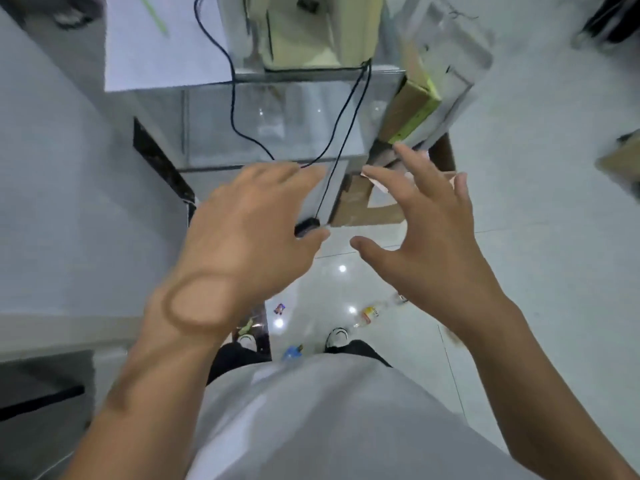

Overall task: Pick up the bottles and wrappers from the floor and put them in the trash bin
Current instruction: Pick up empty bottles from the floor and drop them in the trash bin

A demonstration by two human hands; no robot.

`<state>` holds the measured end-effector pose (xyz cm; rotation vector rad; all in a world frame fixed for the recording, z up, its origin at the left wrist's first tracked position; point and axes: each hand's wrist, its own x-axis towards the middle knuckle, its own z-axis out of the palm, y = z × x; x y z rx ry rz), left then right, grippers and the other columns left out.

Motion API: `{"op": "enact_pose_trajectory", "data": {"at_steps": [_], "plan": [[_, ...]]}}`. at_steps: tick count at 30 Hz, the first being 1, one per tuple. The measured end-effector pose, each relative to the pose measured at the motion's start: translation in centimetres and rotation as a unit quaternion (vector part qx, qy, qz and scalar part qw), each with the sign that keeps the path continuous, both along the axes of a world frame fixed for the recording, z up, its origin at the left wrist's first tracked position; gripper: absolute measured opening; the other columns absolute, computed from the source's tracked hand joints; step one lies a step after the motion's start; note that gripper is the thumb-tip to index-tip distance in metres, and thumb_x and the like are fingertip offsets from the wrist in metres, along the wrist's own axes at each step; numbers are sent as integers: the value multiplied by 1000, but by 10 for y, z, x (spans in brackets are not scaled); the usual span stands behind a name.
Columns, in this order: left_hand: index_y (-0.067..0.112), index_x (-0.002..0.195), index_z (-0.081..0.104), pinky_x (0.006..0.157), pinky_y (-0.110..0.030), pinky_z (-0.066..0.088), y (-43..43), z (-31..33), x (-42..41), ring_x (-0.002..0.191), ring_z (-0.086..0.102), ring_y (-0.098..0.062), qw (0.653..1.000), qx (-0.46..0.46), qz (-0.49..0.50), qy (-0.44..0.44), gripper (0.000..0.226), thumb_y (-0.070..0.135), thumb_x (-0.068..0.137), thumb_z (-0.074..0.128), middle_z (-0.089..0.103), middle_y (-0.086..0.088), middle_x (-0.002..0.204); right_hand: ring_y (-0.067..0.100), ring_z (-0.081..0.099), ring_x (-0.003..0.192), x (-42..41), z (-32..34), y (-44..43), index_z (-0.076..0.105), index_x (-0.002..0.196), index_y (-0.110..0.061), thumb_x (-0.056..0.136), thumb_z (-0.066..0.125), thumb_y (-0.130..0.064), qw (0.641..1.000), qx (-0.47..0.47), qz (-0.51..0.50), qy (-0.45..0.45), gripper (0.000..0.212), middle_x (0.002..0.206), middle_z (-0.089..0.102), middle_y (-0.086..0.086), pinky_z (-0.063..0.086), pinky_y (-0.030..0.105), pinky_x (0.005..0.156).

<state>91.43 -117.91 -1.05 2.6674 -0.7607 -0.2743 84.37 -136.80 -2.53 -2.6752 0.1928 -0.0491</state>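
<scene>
bare left hand (242, 233), right hand (426, 233) spread; clear plastic bottle (375, 311) lies on glossy tile.

Glass table (214, 129) with black cable (232, 109), cardboard box (356, 207) just beside

Bright, motion-blurred; glare spots on floor (554, 237).

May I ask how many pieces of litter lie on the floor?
4: a clear bottle beside the right shoe, a colourful wrapper farther forward, a greenish one by the left shoe, a blue one between the shoes. More may be hidden.
</scene>
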Motion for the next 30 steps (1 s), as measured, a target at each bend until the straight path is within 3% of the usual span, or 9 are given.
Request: {"op": "enact_pose_trajectory", "data": {"at_steps": [3, 6, 11, 22, 25, 30], "plan": [[43, 155, 22, 113, -41, 35, 4, 11, 10, 146, 25, -13, 997, -13, -77, -15, 79, 53, 88, 63, 30, 16, 158, 15, 7, 156, -13, 11, 15, 45, 146, -38, 81, 79, -41, 996, 4, -80, -42, 73, 166, 17, -10, -10, 39, 122], [47, 155, 16, 116, -41, 32, 15, 19, 19, 149, 17, -10, 986, -4, -162, -22, 86, 60, 85, 63, 19, 17, 163, 18, 5, 156, -25, 15, 43, 45, 146, -37, 81, 79, -41, 986, 14, -156, -56, 74, 166, 17, -8, -3, 43, 123], [44, 153, 28, 113, -34, 27, 37, 23, 34, 148, 16, -8, 969, -3, -244, -37, 80, 60, 84, 66, 20, 17, 163, 15, 1, 156, -58, 14, 85, 43, 147, -39, 82, 79, -42, 960, 27, -274, -42, 75, 167, 12, -11, -3, 43, 124], [41, 152, 33, 113, -39, 31, 4, 27, -12, 147, 23, -12, 884, -24, -466, -23, 80, 57, 81, 68, 28, 15, 161, 6, -3, 154, -167, 24, 144, 44, 144, -44, 82, 77, -49, 857, 46, -511, -51, 70, 166, 12, -17, -7, 41, 125], [41, 152, 32, 116, -40, 31, -21, 35, -35, 148, 24, -14, 856, -39, -514, -32, 82, 55, 81, 70, 27, 12, 162, 6, -1, 154, -187, 31, 147, 44, 143, -45, 81, 77, -47, 833, 25, -549, -68, 70, 166, 12, -16, -5, 44, 126], [43, 153, 28, 115, -39, 31, -54, 41, -77, 149, 20, -11, 813, -54, -577, -44, 84, 55, 82, 71, 24, 14, 162, 7, -2, 154, -215, 32, 145, 44, 145, -43, 82, 78, -46, 807, 14, -587, -62, 72, 166, 9, -16, -8, 37, 124]]}}
